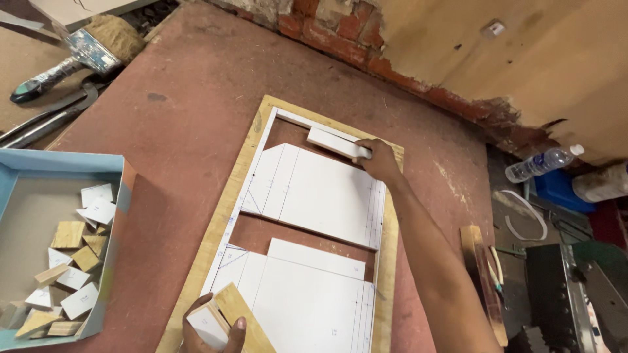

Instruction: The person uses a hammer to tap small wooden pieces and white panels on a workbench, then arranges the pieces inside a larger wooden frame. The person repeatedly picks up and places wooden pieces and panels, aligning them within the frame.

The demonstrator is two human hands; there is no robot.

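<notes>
A plywood frame (222, 216) lies on the reddish table, with white laminate panels (320, 193) fitted inside it. My right hand (378, 159) reaches to the frame's far end and grips a narrow white strip (330, 141) lying across the gap there. My left hand (212, 330) is at the frame's near corner, holding a small white-faced block and a wooden strip (241, 315). A second group of white panels (307, 297) fills the near half of the frame.
A blue cardboard box (121, 196) with several small wood and white offcuts sits at the left. A paint brush (85, 55) and metal tools lie at the far left. A plastic bottle (541, 163), a wooden piece (481, 268) and machine parts are on the right.
</notes>
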